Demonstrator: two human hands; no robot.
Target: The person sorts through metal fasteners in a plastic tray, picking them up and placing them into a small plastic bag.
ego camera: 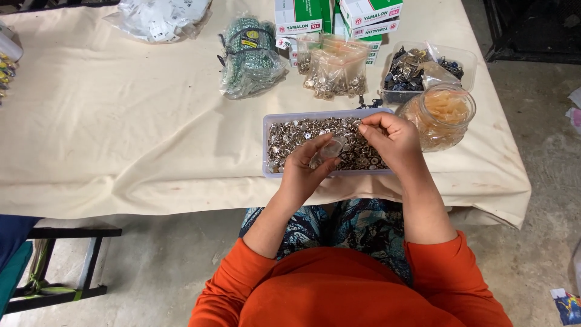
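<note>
Two hands are worked over a tray [266, 145] of studs [290, 134]: left hand [304, 171] pinching a bag [327, 150], right hand [388, 138] at 2 o'clock, fingertips pressed together; bag best kept low.

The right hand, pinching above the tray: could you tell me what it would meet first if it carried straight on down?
Probably the heap of silver buttons in the clear tray; the right hand points fingertips-down over it, though the gap is unclear.

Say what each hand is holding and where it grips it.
The left hand pinches a small clear plastic bag by its lower end. The right hand pinches something tiny at its fingertips, too small to identify.
</note>
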